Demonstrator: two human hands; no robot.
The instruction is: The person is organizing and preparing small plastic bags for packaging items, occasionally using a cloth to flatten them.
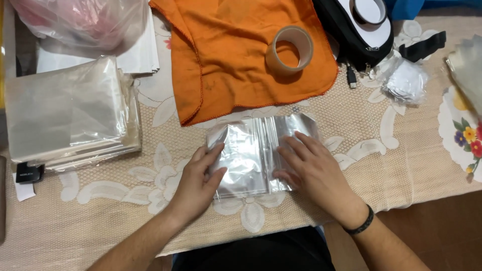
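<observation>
A small stack of clear plastic bags (pixel 253 150) lies flat on the lace tablecloth (pixel 125 200) in front of me. My left hand (pixel 198 180) rests on the stack's left edge, fingers spread, thumb on top of the plastic. My right hand (pixel 311 168) lies flat on the stack's right side, fingers apart and pressing down. A black band circles my right wrist. Neither hand lifts the bags off the table.
A larger pile of clear bags (pixel 68 113) sits at the left. An orange cloth (pixel 236 50) with a roll of brown tape (pixel 289 50) lies behind the stack. A black pouch (pixel 359 30), a small bag of white pieces (pixel 405 80) and a flowered mat (pixel 462 135) are at the right.
</observation>
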